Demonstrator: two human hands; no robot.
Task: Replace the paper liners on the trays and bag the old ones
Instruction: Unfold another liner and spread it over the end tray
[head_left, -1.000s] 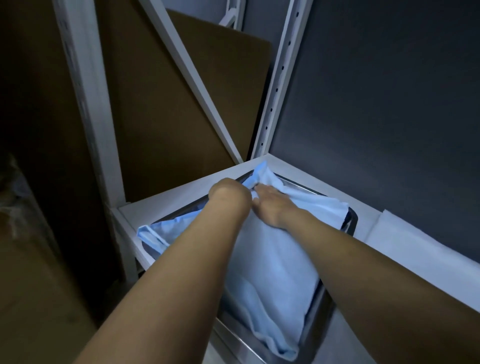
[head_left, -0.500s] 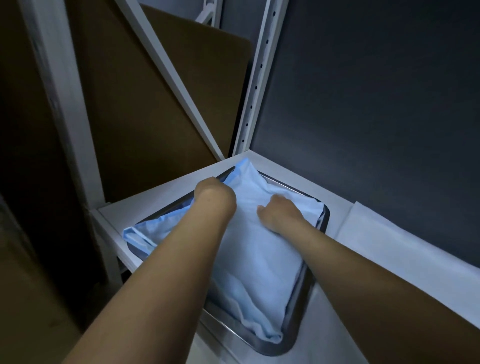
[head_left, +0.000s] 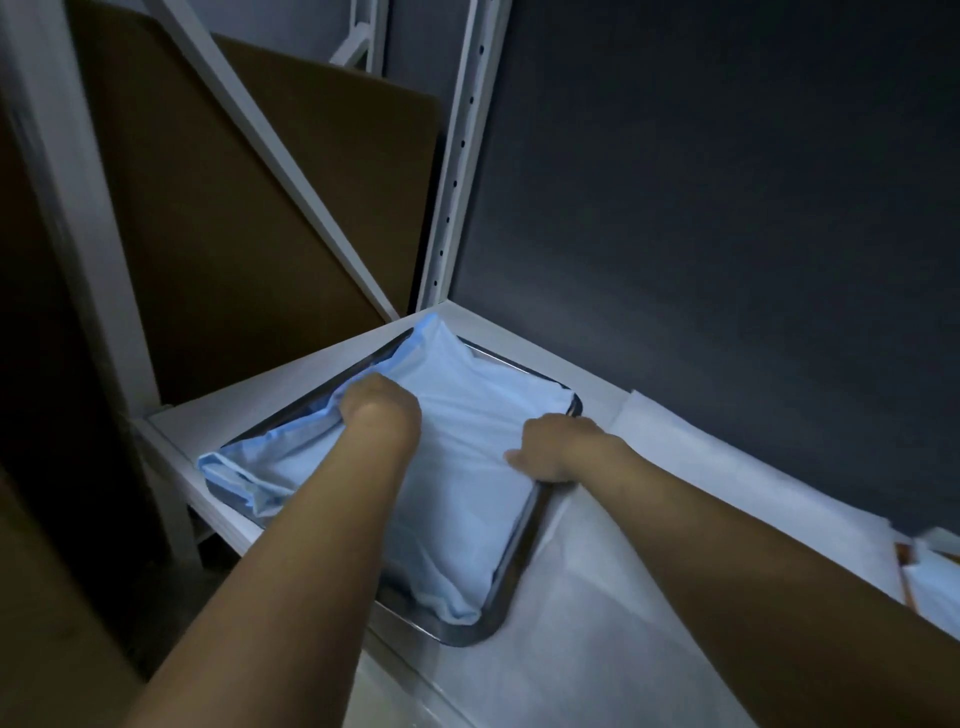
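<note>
Sliding to the tray's (head_left: 467, 636) right rim, my right hand (head_left: 553, 449) is hiding its fingers, so I cannot tell its grip; my left hand (head_left: 382, 415) is gripping the bunched liner (head_left: 457, 519), and pulling risks tearing it.

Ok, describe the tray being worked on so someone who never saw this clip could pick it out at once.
On the white rack's shelf, against the dark wall, a shiny metal tray with rounded corners sits at the left end. It carries a rumpled pale blue liner, whereas the sheet to its right lies flat and white.
</note>
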